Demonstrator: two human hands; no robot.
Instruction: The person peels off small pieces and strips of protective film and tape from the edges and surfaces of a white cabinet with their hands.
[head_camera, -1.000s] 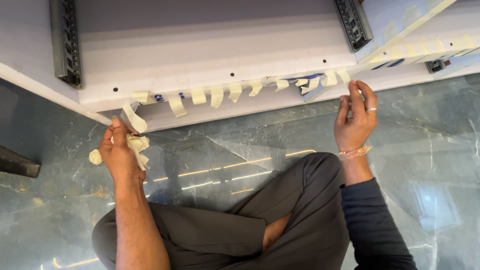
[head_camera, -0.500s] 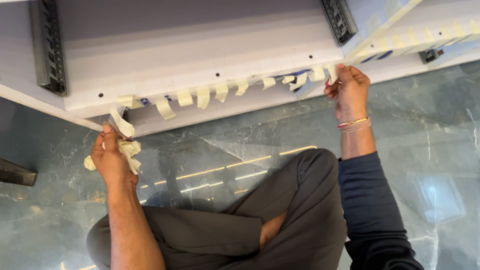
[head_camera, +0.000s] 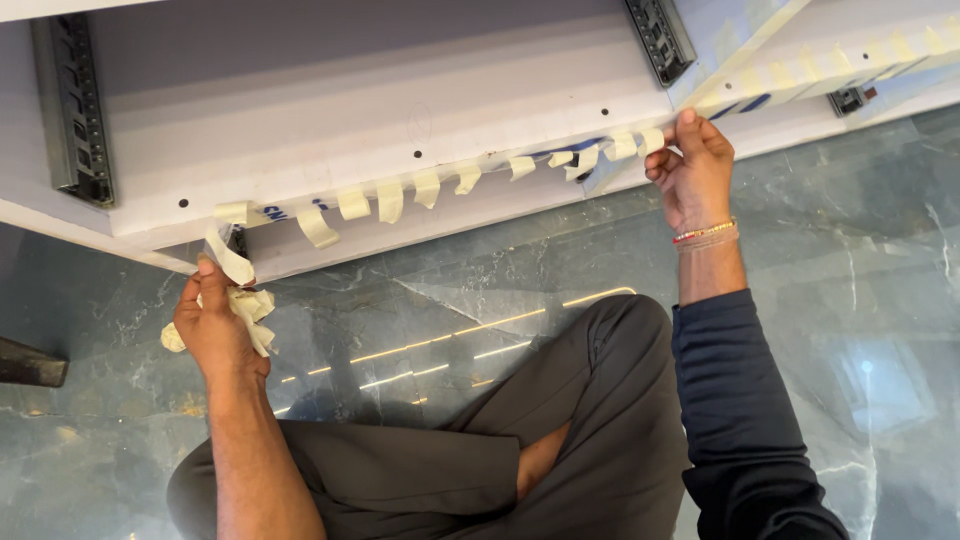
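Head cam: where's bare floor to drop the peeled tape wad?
Bare marble floor right of the right hand, and between the left hand and the knee. Crowded along the white panel edge with masking tape strips.

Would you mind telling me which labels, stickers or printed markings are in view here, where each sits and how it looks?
Protective film: along the white panel's front edge, pale with blue print, peeling.
Masking tape strips: short cream tabs in a row along that edge, unprinted.
Tape wad: crumpled cream strips in the left hand.
No packages, signs or screens.
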